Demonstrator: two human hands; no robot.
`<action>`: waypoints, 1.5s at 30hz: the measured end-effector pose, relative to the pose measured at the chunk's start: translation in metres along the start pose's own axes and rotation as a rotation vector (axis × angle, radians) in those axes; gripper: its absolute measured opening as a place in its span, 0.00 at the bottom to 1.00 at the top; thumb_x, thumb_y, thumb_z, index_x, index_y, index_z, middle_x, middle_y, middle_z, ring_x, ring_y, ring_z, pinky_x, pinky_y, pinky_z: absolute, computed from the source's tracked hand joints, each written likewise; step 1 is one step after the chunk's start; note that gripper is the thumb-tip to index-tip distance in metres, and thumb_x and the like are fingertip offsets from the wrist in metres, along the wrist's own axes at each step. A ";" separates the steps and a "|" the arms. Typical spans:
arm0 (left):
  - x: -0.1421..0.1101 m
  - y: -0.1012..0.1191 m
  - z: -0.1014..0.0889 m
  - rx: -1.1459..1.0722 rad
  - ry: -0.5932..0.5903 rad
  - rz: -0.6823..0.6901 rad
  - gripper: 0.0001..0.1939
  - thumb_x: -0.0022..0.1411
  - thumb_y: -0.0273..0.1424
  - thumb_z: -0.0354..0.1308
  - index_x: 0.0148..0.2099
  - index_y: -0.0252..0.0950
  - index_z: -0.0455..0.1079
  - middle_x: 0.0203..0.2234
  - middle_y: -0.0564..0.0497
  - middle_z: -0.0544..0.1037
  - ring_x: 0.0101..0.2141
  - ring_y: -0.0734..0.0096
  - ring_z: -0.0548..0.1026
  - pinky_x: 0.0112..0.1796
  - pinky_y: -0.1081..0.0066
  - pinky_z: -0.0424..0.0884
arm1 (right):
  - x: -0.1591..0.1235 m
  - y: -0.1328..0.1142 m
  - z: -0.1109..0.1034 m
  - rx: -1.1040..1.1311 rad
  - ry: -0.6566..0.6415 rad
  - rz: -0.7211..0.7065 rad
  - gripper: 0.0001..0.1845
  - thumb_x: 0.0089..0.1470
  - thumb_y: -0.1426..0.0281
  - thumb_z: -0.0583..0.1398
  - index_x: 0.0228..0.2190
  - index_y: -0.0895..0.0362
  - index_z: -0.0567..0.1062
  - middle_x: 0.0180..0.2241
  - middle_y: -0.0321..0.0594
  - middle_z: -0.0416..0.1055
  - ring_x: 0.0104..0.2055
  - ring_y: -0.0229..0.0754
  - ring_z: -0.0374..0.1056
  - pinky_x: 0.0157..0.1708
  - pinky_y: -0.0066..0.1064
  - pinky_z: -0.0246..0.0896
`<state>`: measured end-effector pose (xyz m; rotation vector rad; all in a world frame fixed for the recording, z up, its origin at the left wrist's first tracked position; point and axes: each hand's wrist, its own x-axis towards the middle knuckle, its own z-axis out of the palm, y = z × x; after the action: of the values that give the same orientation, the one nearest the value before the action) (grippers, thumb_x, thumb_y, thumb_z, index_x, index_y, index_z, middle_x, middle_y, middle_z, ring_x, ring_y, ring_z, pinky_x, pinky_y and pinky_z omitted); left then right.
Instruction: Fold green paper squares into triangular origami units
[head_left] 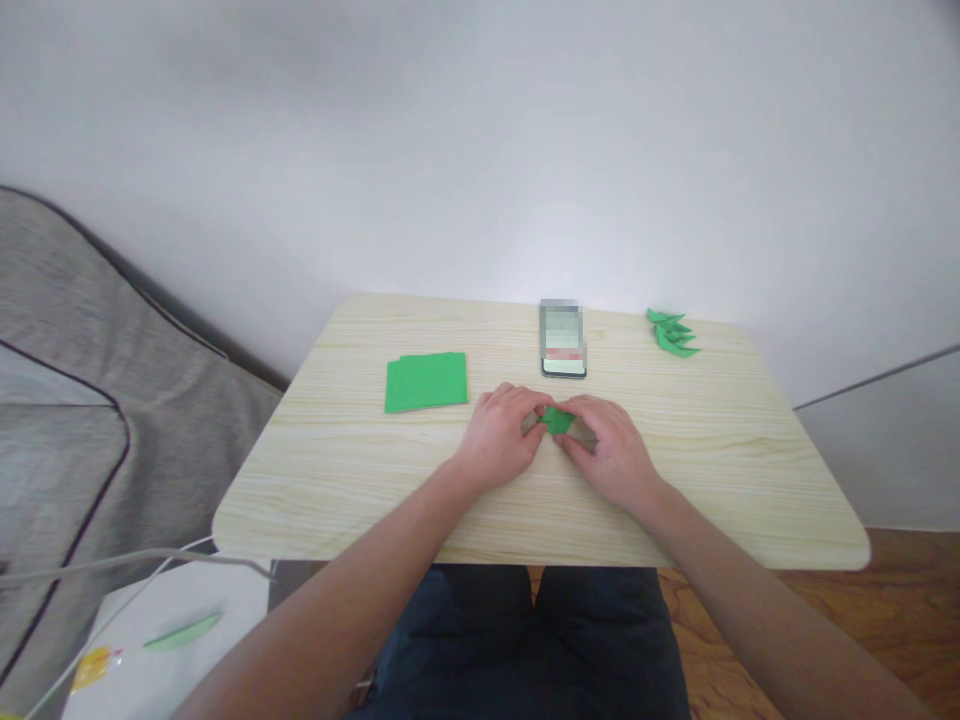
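A small folded piece of green paper point(557, 420) is pinched between my two hands, over the middle of the table. My left hand point(501, 432) has its thumb and fingers closed on the paper's left side. On the right side, my right hand point(609, 448) grips it with thumb and forefinger. Fingertips cover the paper's edges, so its full shape is hidden. Just beyond my hands lies a phone point(563, 340) with its screen lit. A stack of green paper sheets point(427, 382) rests to the left of my left hand.
Several folded green paper pieces point(672, 333) sit in a cluster at the table's back right. The pale wooden table point(315, 480) stands against a white wall point(480, 150). At lower left, cables point(150, 553) run past a white surface point(187, 665) and a grey cushioned seat point(172, 450).
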<state>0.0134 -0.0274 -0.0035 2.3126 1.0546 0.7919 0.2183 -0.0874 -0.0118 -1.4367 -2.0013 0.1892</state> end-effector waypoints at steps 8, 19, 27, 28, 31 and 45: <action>0.000 0.000 0.000 -0.156 -0.027 0.107 0.30 0.53 0.13 0.52 0.56 0.40 0.72 0.48 0.50 0.80 0.51 0.61 0.75 0.55 0.59 0.70 | 0.000 -0.002 0.003 0.004 0.013 -0.009 0.22 0.57 0.67 0.67 0.53 0.51 0.74 0.53 0.44 0.77 0.57 0.54 0.72 0.59 0.51 0.64; 0.001 0.002 0.002 0.192 0.133 -0.092 0.12 0.63 0.29 0.63 0.49 0.43 0.74 0.46 0.49 0.79 0.51 0.55 0.72 0.52 0.53 0.66 | 0.000 0.000 0.005 -0.005 0.010 0.005 0.19 0.59 0.66 0.67 0.51 0.51 0.74 0.51 0.44 0.78 0.56 0.52 0.72 0.59 0.49 0.63; 0.001 0.003 0.002 0.194 0.125 -0.103 0.04 0.61 0.27 0.62 0.37 0.41 0.76 0.42 0.49 0.79 0.49 0.56 0.73 0.50 0.53 0.66 | 0.001 -0.002 0.005 0.021 0.014 0.008 0.17 0.61 0.65 0.66 0.50 0.51 0.74 0.50 0.44 0.78 0.55 0.53 0.72 0.58 0.50 0.64; 0.002 0.003 0.001 0.172 0.124 -0.108 0.05 0.60 0.26 0.62 0.37 0.42 0.76 0.42 0.49 0.79 0.49 0.56 0.73 0.50 0.53 0.67 | 0.001 -0.003 0.005 0.022 0.014 0.007 0.16 0.61 0.65 0.66 0.50 0.51 0.74 0.50 0.44 0.78 0.55 0.53 0.72 0.58 0.50 0.64; 0.003 0.002 -0.001 0.108 0.114 -0.105 0.08 0.57 0.23 0.62 0.38 0.41 0.76 0.42 0.50 0.79 0.48 0.57 0.73 0.51 0.55 0.67 | 0.001 -0.004 0.005 0.021 0.008 -0.002 0.16 0.61 0.66 0.66 0.50 0.51 0.74 0.50 0.42 0.79 0.56 0.52 0.72 0.59 0.50 0.63; 0.002 -0.001 0.000 0.087 0.109 -0.081 0.13 0.62 0.22 0.58 0.46 0.42 0.75 0.41 0.52 0.83 0.47 0.58 0.74 0.49 0.56 0.67 | 0.004 -0.010 0.004 0.023 0.019 -0.005 0.15 0.57 0.65 0.68 0.46 0.51 0.76 0.51 0.42 0.78 0.56 0.52 0.72 0.59 0.51 0.62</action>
<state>0.0140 -0.0250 -0.0037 2.3038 1.2450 0.8645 0.2073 -0.0873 -0.0083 -1.4140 -1.9812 0.1948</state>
